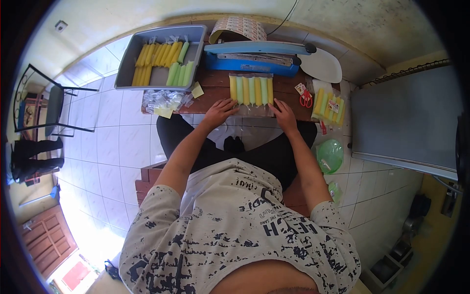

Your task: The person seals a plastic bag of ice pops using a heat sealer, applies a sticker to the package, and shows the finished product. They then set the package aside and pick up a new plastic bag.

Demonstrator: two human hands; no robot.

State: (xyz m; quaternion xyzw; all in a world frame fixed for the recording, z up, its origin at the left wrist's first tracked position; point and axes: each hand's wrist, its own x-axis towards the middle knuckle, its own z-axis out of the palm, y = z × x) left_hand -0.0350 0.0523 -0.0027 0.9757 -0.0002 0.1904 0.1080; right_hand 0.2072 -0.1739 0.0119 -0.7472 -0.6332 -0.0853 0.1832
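Note:
In front of me on the brown wooden table lies a clear plastic bag holding a row of yellow and pale green ice pops. My left hand is at the bag's near left corner, its fingers closed on the plastic edge. At the near right corner, my right hand pinches the same edge. The bag's near end, with the tied tips of the ice pops, lies between my hands. Just beyond the bag stands a blue impulse sealer, its long arm above the base.
A grey tray of ice pops stands at the back left, with clear plastic bags before it. To the right are red scissors, a packed bag of ice pops and a white plate. A printed sheet roll stands behind.

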